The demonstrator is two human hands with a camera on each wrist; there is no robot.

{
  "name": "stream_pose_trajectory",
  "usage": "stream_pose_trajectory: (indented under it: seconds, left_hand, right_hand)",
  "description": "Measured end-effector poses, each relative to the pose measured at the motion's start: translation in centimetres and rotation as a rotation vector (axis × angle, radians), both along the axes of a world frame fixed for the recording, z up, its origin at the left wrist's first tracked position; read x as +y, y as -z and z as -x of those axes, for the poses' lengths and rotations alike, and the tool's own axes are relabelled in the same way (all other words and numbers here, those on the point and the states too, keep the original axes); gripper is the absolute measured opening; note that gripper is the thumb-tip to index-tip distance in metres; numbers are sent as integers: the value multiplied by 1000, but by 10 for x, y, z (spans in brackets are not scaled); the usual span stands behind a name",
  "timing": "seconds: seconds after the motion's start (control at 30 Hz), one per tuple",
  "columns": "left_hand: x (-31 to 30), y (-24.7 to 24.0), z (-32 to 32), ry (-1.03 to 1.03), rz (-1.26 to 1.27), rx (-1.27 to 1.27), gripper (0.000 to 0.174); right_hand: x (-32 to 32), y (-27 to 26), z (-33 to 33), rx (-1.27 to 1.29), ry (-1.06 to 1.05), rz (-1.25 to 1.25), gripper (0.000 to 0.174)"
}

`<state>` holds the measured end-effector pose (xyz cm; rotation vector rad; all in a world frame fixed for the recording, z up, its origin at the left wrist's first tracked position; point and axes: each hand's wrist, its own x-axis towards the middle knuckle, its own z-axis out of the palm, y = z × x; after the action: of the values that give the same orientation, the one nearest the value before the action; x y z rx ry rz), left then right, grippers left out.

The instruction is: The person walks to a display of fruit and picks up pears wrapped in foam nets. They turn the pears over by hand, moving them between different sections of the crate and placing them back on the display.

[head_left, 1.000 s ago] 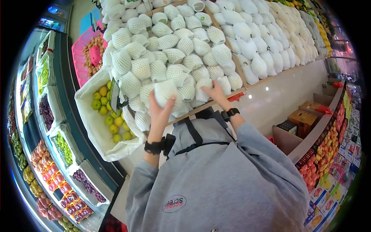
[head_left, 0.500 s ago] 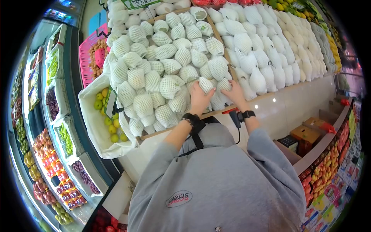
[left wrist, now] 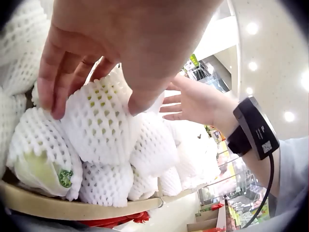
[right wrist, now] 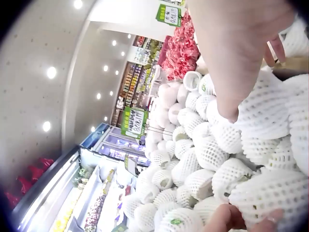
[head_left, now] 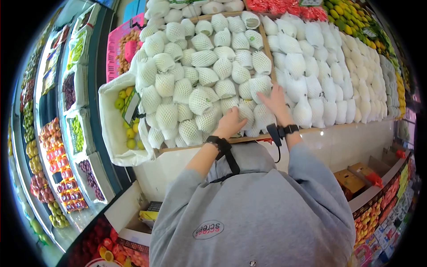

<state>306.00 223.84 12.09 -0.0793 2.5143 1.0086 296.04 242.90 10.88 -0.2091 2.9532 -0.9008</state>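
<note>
Foam-netted fruits fill a wooden-edged display, and both hands are at its front part. My left hand (head_left: pixel 230 123) reaches over one netted fruit (left wrist: pixel 99 118), fingers on one side and thumb on the other; greenish skin shows through the mesh. Below it in the left wrist view lies a pale green fruit (left wrist: pixel 41 171) with a green sticker. To the right, my right hand (head_left: pixel 275 103) has its fingers spread and fairly straight. Its thumb meets a netted fruit (right wrist: pixel 268 108) in the right wrist view, where the other fingers are mostly hidden.
A wooden divider (head_left: pixel 267 51) separates the netted fruits from white-wrapped ones (head_left: pixel 302 111). On the left stand a white-lined box (head_left: pixel 113 149) of yellow-green fruit and a pink basket (head_left: pixel 113 58). Below right are cardboard boxes (head_left: pixel 351 180). Red-wrapped packs (head_left: pixel 289 7) lie at the back.
A second ago my left hand held a netted fruit farther left; it then moved right beside the right hand. Now it is lower, nearer the front edge, and the hands are farther apart.
</note>
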Motion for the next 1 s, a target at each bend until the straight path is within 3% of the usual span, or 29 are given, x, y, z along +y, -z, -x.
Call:
stream_pose_trajectory:
  seconds: [0.23,0.33,0.37,0.47,0.53,0.63,0.77,0.83,0.9,1.0]
  left_hand:
    - [2,-16,3,-29,121,3,52]
    - [-29,-44,-21,-155,131,60,46]
    - [-44,-49,-32,-213,123,73,44]
    - [-87,-53,-58,-370,71,65,34]
    - [-96,-47,-68,-418,75,134,28]
    - [-100,-35,-72,-398,161,358,24]
    - [-87,-21,-60,-354,167,520,29]
    - [-81,-15,-53,-329,185,542,33]
    - [-77,-8,-48,-293,282,538,44]
    - [-81,-2,-46,-223,362,469,50]
  right_hand:
    - [-22,14,16,-95,-39,-118,85]
    - [-35,-12,11,286,-89,-338,85]
    - [-47,-24,16,379,-153,-247,83]
    - [-112,-32,14,-13,-417,236,78]
    - [-164,-36,-5,-220,-503,250,78]
    - [-207,-31,-22,-282,-544,42,80]
    - [-205,-6,-2,-293,-565,128,82]
    - [-181,3,12,-482,-350,340,81]
    - [-155,-45,8,-718,-120,607,78]
    - [-117,-47,1,-580,-160,573,72]
